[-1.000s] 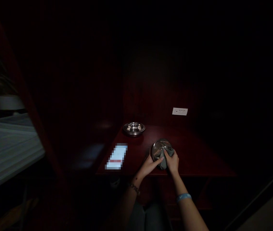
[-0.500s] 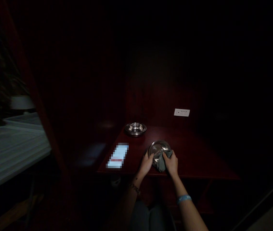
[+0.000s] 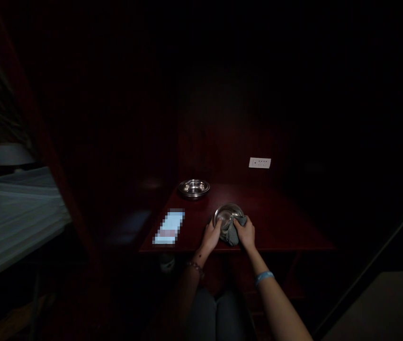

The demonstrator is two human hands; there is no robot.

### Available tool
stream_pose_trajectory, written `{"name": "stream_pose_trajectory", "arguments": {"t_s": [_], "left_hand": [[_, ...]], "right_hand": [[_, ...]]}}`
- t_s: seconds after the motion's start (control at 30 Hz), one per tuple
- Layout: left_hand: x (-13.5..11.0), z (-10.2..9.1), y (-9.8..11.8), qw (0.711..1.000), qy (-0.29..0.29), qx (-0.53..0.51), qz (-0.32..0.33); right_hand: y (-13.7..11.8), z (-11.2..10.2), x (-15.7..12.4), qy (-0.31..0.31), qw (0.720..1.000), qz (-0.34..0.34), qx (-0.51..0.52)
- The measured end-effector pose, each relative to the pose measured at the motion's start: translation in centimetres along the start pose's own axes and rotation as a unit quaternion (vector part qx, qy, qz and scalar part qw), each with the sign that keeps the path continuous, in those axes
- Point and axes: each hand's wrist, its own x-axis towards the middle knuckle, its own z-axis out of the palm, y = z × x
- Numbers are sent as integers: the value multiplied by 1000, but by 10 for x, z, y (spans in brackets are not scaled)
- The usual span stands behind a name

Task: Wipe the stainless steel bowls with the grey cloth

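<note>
Dark red wooden worktop (image 3: pixel 286 227), a steel bowl (image 3: pixel 226 214) held near its front edge, lower centre.

The left hand (image 3: pixel 210 235) is curled against the bowl's rim, and the right hand (image 3: pixel 246 232) is closed on a grey cloth (image 3: pixel 232 233) pressed to the bowl, hiding its lower part. Farther back on the worktop, well apart, sits a second steel bowl (image 3: pixel 193 188). A pixelated flat rectangle (image 3: pixel 169 227) lies at the front left, too blurred to identify. A white wall plate (image 3: pixel 260 163) marks the near-black wall. At far left, a dark red panel (image 3: pixel 50 156) partly blocks a pale ribbed surface (image 3: pixel 9 213), cut off by the frame. The room is mostly too dark to make out.
</note>
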Motion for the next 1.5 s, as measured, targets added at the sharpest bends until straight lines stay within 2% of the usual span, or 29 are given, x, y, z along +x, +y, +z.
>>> {"name": "stream_pose_trajectory", "arguments": {"t_s": [0.1, 0.23, 0.4, 0.6, 0.8, 0.9, 1.07, 1.5], "left_hand": [[-4, 0, 10, 1000, -5, 0, -6], [-10, 0, 20, 998, -31, -31, 55], [-10, 0, 14, 996, -39, 18, 78], [-2, -1, 5, 997, -28, 9, 76], [0, -1, 7, 997, -26, -30, 58], [2, -1, 6, 997, -15, -56, 48], [5, 2, 3, 996, -2, -72, 51], [7, 0, -4, 998, 3, -29, 50]], "right_hand": [[-2, 0, 2, 14, 1000, 12, -14], [-3, 0, 4, 25, 999, 16, -32], [-1, 1, 5, 37, 998, 18, -47], [4, 3, 9, 27, 999, -9, -21], [12, 3, 15, -38, 998, -11, 55], [14, 2, 13, -52, 995, -24, 77], [9, -1, 6, -29, 997, -40, 60], [0, -3, 1, -9, 999, -36, 34]]}}
